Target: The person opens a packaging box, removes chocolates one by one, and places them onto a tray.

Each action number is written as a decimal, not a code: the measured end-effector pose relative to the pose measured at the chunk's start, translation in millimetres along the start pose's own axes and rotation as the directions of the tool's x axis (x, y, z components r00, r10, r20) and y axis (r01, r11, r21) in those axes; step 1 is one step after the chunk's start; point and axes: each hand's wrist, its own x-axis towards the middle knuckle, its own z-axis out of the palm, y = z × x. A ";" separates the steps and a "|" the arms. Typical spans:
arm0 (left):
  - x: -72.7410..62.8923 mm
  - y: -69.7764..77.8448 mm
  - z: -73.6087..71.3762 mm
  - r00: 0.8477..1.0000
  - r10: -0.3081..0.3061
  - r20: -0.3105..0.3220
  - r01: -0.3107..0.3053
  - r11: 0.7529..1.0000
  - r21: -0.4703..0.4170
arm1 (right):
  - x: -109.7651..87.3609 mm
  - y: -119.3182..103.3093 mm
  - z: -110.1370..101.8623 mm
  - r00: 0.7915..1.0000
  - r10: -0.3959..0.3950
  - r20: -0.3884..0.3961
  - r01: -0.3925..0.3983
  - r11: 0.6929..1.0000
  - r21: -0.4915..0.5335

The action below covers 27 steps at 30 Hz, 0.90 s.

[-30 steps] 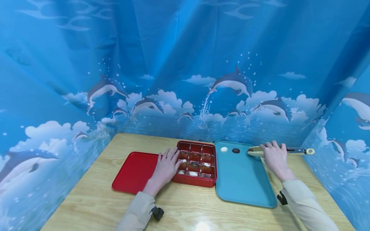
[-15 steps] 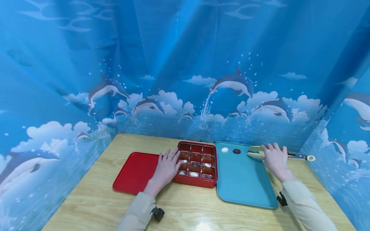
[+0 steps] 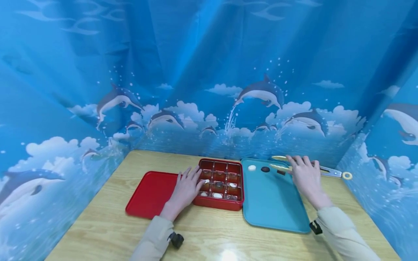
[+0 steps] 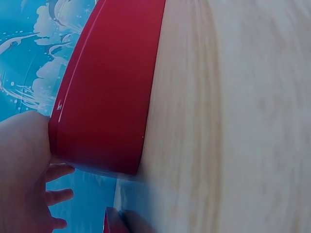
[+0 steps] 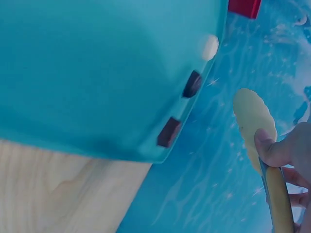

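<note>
My left hand point(image 3: 184, 189) rests on the left rim of a red compartment box point(image 3: 218, 207), its fingers straight and spread. Chocolates, white point(image 3: 217, 195) and dark point(image 3: 219, 184), lie in its nearer compartments. My right hand point(image 3: 306, 178) grips a pair of tongs point(image 3: 333, 172), whose cream tips are parted above the far right corner of a blue tray point(image 3: 274, 206). Below the tips lies a dark, rectangular chocolate point(image 5: 169, 132). To its left are a dark round one point(image 3: 265, 169) and a white one point(image 3: 251, 168). The right wrist view shows the tongs apart from the tray.
A red lid point(image 3: 151, 195) lies flat left of the box, partly behind my left forearm. Box and tray stand side by side on a wooden table point(image 3: 202, 235). A blue dolphin-print curtain point(image 3: 209, 90) hangs close behind the table's far edge.
The tongs' tips have spread wider and moved up and left with my right hand. The rectangular dark chocolate now shows beneath them. My left hand keeps its place on the box.
</note>
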 end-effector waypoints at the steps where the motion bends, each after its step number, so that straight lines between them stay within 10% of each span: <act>1: 0.0 -0.6 0.0 1.000 0.001 0.002 -0.001 1.000 -0.005 | 1.3 -2.8 -1.3 1.000 -0.009 -0.011 0.009 1.000 -0.001; 12: 2.0 -9.8 -6.9 0.999 -0.009 0.036 0.014 0.992 -0.122 | 22.1 -39.5 -14.8 0.997 -0.075 -0.035 0.075 0.997 0.002; 27: -1.3 -13.7 -9.1 0.999 -0.015 0.040 0.014 0.999 0.031 | 62.8 -116.1 -23.4 0.964 -0.257 0.074 0.257 0.966 0.010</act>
